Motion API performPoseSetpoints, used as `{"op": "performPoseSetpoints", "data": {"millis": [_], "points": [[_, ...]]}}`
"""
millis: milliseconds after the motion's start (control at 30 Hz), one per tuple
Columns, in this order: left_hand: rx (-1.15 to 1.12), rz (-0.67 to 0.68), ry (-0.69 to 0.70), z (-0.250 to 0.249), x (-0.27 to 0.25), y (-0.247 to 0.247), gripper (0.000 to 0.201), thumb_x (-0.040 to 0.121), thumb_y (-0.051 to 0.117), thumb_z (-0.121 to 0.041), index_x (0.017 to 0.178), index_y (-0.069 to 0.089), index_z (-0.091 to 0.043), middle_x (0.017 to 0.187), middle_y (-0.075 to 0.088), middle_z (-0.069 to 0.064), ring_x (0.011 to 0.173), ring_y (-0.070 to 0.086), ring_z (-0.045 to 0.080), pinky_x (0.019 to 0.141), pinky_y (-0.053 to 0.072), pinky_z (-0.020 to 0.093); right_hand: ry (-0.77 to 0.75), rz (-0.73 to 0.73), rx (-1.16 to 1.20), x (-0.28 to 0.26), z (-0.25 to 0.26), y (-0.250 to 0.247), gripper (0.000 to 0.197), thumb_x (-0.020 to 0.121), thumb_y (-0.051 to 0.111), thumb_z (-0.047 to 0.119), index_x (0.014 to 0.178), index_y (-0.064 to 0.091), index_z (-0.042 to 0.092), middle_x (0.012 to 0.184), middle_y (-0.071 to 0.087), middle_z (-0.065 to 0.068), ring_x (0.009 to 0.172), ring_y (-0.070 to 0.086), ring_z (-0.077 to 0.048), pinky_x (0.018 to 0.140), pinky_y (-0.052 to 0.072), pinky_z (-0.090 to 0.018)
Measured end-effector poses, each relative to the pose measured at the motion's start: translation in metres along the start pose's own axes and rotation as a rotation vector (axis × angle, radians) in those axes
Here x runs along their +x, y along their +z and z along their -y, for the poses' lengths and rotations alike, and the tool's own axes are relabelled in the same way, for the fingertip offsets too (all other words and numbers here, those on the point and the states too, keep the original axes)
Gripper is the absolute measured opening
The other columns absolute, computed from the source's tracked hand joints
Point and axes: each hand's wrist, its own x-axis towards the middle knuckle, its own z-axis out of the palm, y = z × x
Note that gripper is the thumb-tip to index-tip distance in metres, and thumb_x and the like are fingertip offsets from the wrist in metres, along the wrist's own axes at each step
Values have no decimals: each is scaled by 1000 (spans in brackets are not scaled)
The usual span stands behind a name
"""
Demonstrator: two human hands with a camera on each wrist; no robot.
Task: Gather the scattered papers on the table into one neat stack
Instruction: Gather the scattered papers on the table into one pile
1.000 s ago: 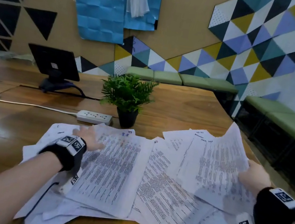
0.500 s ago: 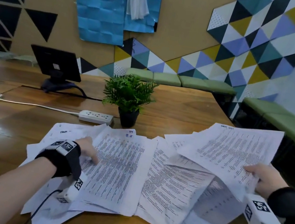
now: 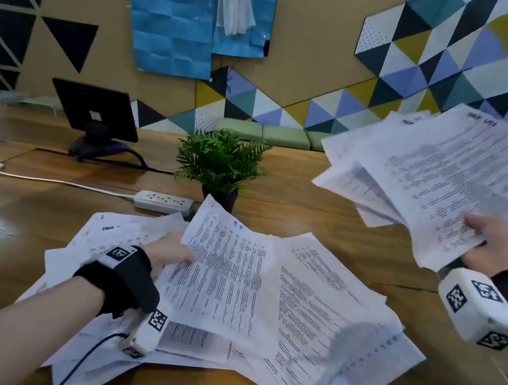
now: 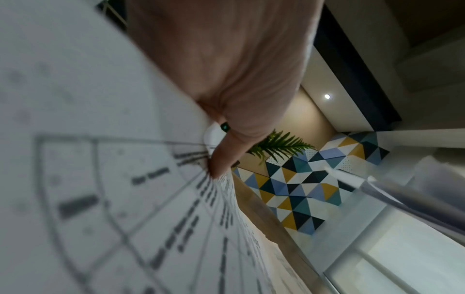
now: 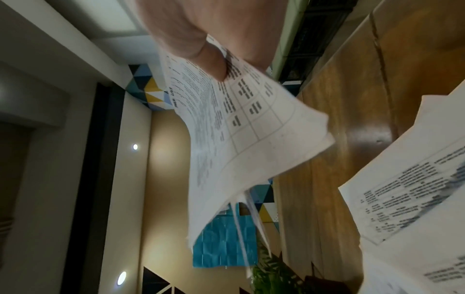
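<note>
Above the table's right edge, the right hand (image 3: 496, 243) pinches a loose sheaf of papers (image 3: 445, 178) by its near corner, thumb on top, sheets fanned and sagging – grip holding, not squared. Left hand (image 3: 167, 253) near the table's left side grips the edge of one printed sheet (image 3: 224, 275), tilting it up off the scattered pile (image 3: 324, 327) spread across the near middle. To do this well, I'd judge: bring the lifted sheaf down over the pile, slide sheets together rather than lift singly, then tap edges square on the table (image 3: 343, 218) – a corner pinch risks sheets slipping out. Glossy wooden table; potted plant (image 3: 222, 161) and power strip (image 3: 164, 203) just beyond the pile, tablet stand (image 3: 97, 112) toward the far left. Wall with coloured triangles behind.
</note>
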Motion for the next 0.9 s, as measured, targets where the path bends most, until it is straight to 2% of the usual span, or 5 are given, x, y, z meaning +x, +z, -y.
{"op": "performPoseSetpoints", "data": {"millis": [167, 300, 400, 667, 900], "points": [[-186, 17, -83, 1, 7, 9, 25, 92, 40, 3, 102, 58, -10, 106, 62, 20, 100, 61, 34, 78, 53, 35, 82, 195, -267, -48, -40, 18, 48, 89, 41, -13, 137, 42, -4, 130, 54, -18, 92, 70, -20, 57, 52, -29], [-339, -54, -125, 17, 13, 14, 43, 89, 47, -32, 117, 62, -3, 120, 65, 17, 110, 62, 36, 99, 48, 48, 273, 354, -513, -74, -98, 12, 46, 91, 37, -14, 132, 48, 6, 108, 65, -12, 89, 63, -28, 62, 50, -34], [-437, 101, -142, 12, -3, 23, 59, 90, 40, -62, 102, 73, -15, 91, 79, 8, 87, 74, 25, 75, 59, 35, 366, 428, -714, -77, -130, 15, 36, 96, 38, -3, 127, 51, 11, 104, 65, -5, 88, 62, -21, 66, 50, -30], [-277, 497, -84, 17, -13, 1, 50, 80, 71, -13, 128, 59, -4, 128, 65, 17, 109, 65, 33, 82, 57, 34, 226, 238, -1074, -51, -145, 30, 40, 98, 33, 1, 137, 40, -7, 145, 44, -20, 135, 42, -32, 105, 39, -35], [-231, 219, -80, 24, 0, -12, 38, 88, 64, -6, 125, 59, -1, 106, 72, 15, 71, 73, 18, 57, 60, 28, 359, 547, -1356, -63, -135, 44, 48, 98, 44, 13, 144, 33, 1, 158, 21, -14, 145, 20, -29, 112, 22, -29]]}}
